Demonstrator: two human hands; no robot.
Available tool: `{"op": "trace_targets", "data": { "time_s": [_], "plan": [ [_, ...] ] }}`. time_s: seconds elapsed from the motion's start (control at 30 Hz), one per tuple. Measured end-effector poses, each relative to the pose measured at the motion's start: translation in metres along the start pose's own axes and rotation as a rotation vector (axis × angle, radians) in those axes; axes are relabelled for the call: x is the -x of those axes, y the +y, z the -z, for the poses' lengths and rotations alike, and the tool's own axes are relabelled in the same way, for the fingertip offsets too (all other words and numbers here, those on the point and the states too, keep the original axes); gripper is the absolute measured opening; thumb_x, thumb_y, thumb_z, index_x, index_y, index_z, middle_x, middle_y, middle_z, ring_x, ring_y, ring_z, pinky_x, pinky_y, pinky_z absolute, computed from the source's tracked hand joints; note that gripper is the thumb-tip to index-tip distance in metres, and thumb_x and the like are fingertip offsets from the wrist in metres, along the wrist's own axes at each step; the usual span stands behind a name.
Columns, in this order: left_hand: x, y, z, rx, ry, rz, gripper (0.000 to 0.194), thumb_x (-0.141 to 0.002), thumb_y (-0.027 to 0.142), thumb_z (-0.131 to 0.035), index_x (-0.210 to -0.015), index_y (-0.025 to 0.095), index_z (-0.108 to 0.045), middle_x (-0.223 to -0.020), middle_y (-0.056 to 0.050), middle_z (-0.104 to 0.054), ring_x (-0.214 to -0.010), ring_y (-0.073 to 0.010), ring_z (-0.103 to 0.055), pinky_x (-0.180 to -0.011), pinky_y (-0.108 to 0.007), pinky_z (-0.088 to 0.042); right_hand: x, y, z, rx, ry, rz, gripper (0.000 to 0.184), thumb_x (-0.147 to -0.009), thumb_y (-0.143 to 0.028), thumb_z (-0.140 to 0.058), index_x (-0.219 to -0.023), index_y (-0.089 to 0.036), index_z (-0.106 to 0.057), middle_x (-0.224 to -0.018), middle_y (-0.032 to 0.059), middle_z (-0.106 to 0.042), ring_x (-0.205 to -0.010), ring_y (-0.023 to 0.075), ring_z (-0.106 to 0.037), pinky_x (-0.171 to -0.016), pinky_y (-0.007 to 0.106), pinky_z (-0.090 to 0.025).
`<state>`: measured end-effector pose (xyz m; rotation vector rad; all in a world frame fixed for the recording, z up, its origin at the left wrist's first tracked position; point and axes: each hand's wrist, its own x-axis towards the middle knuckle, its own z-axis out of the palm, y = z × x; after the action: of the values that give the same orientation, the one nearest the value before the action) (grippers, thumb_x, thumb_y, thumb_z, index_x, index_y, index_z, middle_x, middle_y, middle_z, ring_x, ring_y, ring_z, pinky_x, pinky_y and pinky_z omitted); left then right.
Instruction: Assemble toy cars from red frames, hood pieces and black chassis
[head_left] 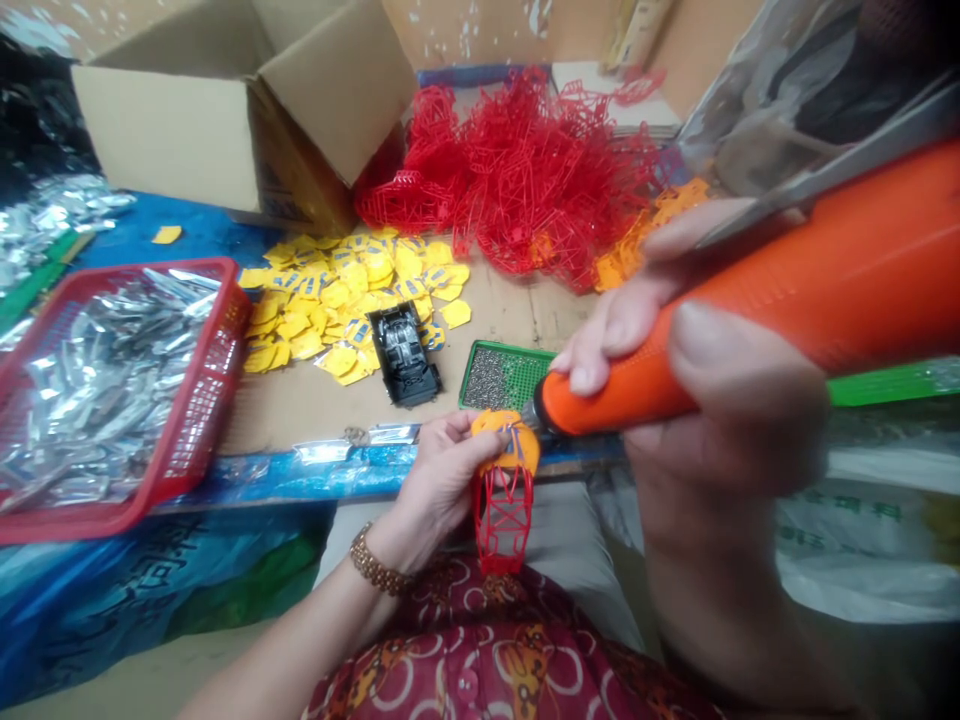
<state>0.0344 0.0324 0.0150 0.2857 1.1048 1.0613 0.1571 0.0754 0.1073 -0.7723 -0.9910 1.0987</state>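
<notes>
My left hand [442, 480] holds a small red lattice frame [502, 520] by its orange top piece [514, 445], with thin blue lines across the join. My right hand [720, 400] grips a thick orange 3D printing pen [787, 310], and its metal tip sits at the orange piece. Its fingers wrap around the pen's barrel. Beyond my hands, a black moulded car-like shell [403, 353] lies on the yellow plastic pieces [337, 310]. A green tray of small metal beads [499, 375] sits just past the pen tip.
A heap of red lattice frames [517, 180] lies at the back, beside an open cardboard box [172, 130]. A red plastic basket [229, 310] at left holds silver foil pieces. Orange pieces [652, 230] lie near the heap. Blue plastic sheeting [150, 590] covers the near left.
</notes>
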Motion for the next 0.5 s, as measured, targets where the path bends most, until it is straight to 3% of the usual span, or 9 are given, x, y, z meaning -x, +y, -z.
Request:
{"op": "trace_targets", "data": {
  "time_s": [0.2, 0.5],
  "plan": [
    [0.001, 0.001, -0.001, -0.008, -0.001, 0.011, 0.023, -0.048, 0.013, -0.082, -0.064, 0.011, -0.066, -0.056, -0.002, -0.069, -0.046, -0.0107, -0.061, -0.05, -0.022, -0.052, 0.001, 0.006, 0.004, 0.003, -0.034, 0.013, 0.028, -0.062, -0.016, -0.068, -0.088, -0.023, -0.06, -0.057, -0.0083, -0.058, -0.041, 0.0122, -0.056, -0.042, 0.03, -0.05],
    [0.0, 0.0, 0.0, -0.002, -0.005, 0.006, 0.023, -0.048, 0.013, -0.083, -0.064, 0.011, -0.067, -0.057, -0.003, -0.069, -0.048, -0.0104, -0.061, -0.052, -0.022, -0.052, 0.003, 0.012, 0.008, 0.003, -0.063, 0.005, 0.028, -0.066, -0.02, -0.07, -0.092, -0.025, -0.061, -0.06, -0.0083, -0.059, -0.045, 0.0132, -0.057, -0.047, 0.032, -0.052]
  ]
}}
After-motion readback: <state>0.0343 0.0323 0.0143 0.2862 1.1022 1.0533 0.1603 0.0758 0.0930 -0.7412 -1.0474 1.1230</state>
